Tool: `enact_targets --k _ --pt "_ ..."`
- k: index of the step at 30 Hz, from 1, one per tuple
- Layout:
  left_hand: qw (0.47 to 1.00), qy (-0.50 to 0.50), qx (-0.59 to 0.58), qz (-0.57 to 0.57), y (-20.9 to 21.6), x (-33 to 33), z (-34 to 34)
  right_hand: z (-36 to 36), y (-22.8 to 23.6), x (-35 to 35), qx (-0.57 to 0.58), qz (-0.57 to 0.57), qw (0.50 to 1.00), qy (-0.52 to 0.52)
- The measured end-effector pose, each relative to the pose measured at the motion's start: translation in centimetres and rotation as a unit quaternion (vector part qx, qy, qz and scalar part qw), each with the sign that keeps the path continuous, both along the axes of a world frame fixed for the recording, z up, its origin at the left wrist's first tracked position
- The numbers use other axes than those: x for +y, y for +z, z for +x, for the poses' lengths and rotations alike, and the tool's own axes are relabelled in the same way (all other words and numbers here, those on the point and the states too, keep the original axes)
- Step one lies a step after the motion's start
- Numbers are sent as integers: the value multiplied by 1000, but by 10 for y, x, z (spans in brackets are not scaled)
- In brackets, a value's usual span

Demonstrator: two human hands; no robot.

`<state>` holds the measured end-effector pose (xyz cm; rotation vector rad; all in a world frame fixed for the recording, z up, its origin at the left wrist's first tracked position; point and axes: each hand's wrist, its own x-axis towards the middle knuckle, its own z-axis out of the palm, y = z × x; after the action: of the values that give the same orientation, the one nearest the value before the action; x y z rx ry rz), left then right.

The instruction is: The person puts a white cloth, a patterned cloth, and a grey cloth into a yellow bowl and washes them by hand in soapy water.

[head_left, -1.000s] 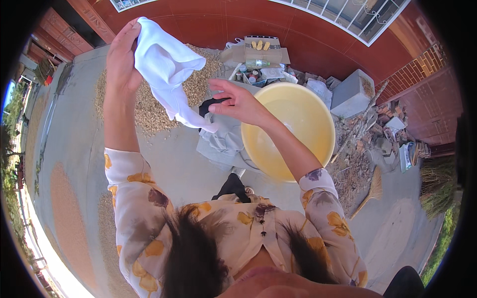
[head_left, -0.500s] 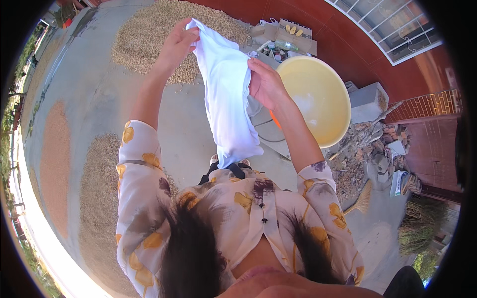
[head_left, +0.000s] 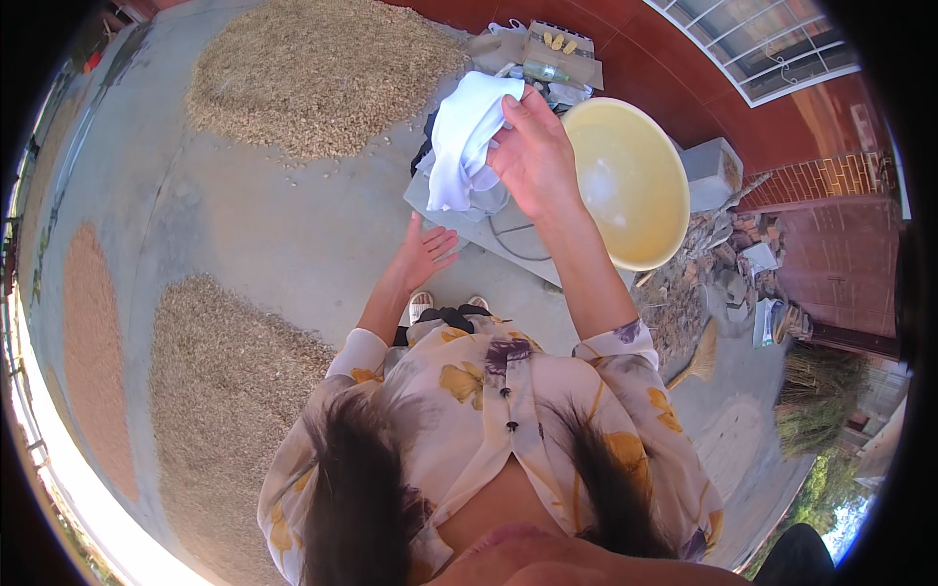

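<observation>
My right hand point(head_left: 537, 161) is raised in front of me, pinching one end of a white cloth point(head_left: 454, 137). The cloth hangs bunched and partly folded from the fingers, its lower part loose. My left hand point(head_left: 428, 252) is below it, apart from the cloth, with fingers spread and nothing in it. Just right of my right hand stands a large pale yellow basin point(head_left: 630, 190). Behind and under the cloth is a grey slab point(head_left: 513, 239) with a thin dark hose point(head_left: 503, 234) on it. Something dark beside the cloth is mostly hidden.
A big heap of pale kernels point(head_left: 313, 73) lies at the far left; more grain point(head_left: 230, 391) is spread at my left. A cardboard box point(head_left: 567, 63) with yellow cobs stands by the red wall point(head_left: 684, 93). Rubble point(head_left: 684, 293) and a straw broom point(head_left: 702, 356) are at right.
My left hand has let go of the cloth and dropped toward my body, its fingers spread. The cloth, stretched between both hands before, now hangs bunched from my right hand alone.
</observation>
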<state>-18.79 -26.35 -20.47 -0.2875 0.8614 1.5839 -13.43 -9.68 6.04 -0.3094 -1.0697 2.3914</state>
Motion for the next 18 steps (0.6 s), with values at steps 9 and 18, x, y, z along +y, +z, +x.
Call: enact_targets --k 9,18 --pt "965 241 100 21 -9 17 -98 3 28 -3 34 57 996 -54" --pt "873 -32 412 -259 3 -60 -139 -3 -8 23 -90 110 982 -125"
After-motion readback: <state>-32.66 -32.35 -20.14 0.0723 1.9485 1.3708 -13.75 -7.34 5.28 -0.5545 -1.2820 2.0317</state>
